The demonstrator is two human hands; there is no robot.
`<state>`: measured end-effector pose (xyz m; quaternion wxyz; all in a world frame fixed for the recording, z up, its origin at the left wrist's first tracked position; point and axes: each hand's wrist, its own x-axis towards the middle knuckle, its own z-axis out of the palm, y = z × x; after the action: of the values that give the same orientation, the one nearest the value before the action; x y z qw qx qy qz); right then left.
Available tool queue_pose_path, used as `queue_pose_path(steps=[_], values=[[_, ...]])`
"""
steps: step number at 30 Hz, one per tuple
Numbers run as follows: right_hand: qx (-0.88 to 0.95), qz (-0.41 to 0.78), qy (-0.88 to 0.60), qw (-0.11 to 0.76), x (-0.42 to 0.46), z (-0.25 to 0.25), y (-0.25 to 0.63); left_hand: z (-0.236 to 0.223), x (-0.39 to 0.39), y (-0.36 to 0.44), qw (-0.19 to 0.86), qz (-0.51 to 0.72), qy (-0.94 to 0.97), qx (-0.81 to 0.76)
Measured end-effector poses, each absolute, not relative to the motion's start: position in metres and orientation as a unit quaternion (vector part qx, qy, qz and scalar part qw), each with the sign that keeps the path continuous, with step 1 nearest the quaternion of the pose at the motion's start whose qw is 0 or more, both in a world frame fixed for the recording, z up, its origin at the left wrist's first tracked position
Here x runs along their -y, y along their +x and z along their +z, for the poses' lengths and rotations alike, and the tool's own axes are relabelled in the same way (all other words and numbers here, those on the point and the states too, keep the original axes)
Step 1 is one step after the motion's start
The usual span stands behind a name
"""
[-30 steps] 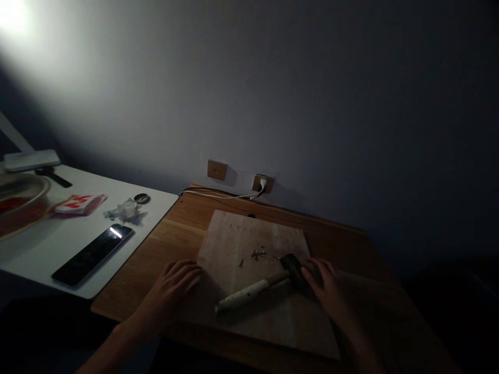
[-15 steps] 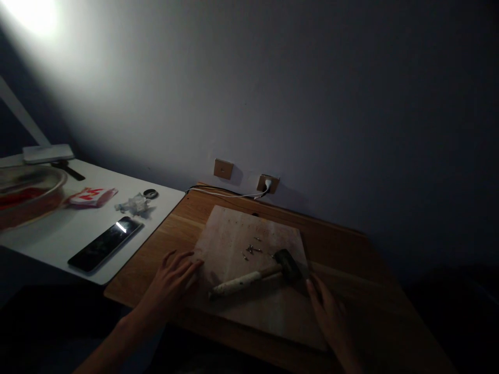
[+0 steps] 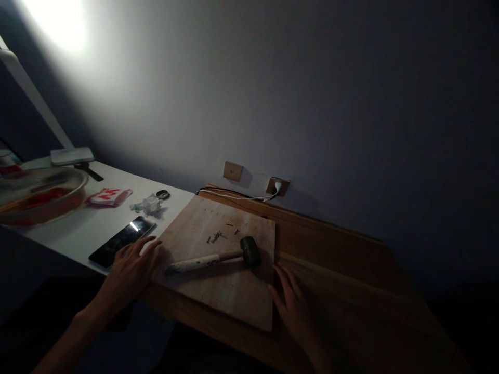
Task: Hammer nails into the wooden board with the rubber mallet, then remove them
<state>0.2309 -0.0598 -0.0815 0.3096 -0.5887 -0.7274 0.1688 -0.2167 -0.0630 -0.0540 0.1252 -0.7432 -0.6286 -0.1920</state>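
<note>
A pale wooden board (image 3: 226, 296) lies on the brown wooden table, its left edge close against the white tabletop. My left hand (image 3: 134, 265) is at the board's left edge, fingers spread, close to the phone (image 3: 120, 241). At the right edge my right hand (image 3: 292, 301) touches the board with thumb and fingers apart and stretched out. On the board rests a rubber mallet (image 3: 206, 261), its black head (image 3: 250, 251) toward the right and its whitish handle toward my left hand. Several small metal screws (image 3: 217, 236) lie loose behind it.
On the white tabletop (image 3: 117, 223) are a clear basin (image 3: 78, 189) with something red inside, a red-and-white packet (image 3: 111, 196), crumpled plastic (image 3: 150, 205) and a dark roll (image 3: 162, 195). A lamp base (image 3: 72, 156) stands behind. Cables run to a wall socket (image 3: 278, 186).
The board has slid left across the brown table with the mallet and screws on it. Both hands have moved left along with it, and the view has shifted slightly.
</note>
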Motion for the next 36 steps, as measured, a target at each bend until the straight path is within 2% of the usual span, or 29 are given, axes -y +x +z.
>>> queue_pose_path(steps=[9, 13, 16, 21, 24, 27, 32, 36], values=[[0.763, 0.097, -0.580, 0.269, 0.059, -0.084, 0.221, -0.048, 0.060, -0.199, 0.100, -0.218, -0.746, 0.622], [0.742, 0.072, -0.594, 0.303, 0.055, -0.085, 0.228, -0.042, 0.064, -0.186, 0.059, -0.225, -0.758, 0.609], [0.716, 0.054, -0.611, 0.334, 0.054, -0.086, 0.248, -0.041, 0.070, -0.174, 0.033, -0.219, -0.774, 0.593], [0.661, 0.013, -0.672, 0.334, 0.060, -0.085, 0.304, -0.038, 0.078, -0.144, -0.027, -0.207, -0.818, 0.536], [0.619, 0.038, -0.720, 0.311, 0.068, -0.081, 0.333, -0.035, 0.072, -0.129, -0.079, -0.188, -0.840, 0.502], [0.591, 0.046, -0.741, 0.317, 0.077, -0.076, 0.343, -0.030, 0.058, -0.113, -0.074, -0.183, -0.850, 0.489], [0.570, -0.034, -0.719, 0.395, 0.090, -0.072, 0.320, -0.018, 0.026, -0.061, -0.077, -0.198, -0.886, 0.412], [0.685, 0.045, -0.619, 0.381, 0.100, -0.062, 0.281, -0.013, -0.005, -0.006, -0.084, -0.175, -0.919, 0.343]])
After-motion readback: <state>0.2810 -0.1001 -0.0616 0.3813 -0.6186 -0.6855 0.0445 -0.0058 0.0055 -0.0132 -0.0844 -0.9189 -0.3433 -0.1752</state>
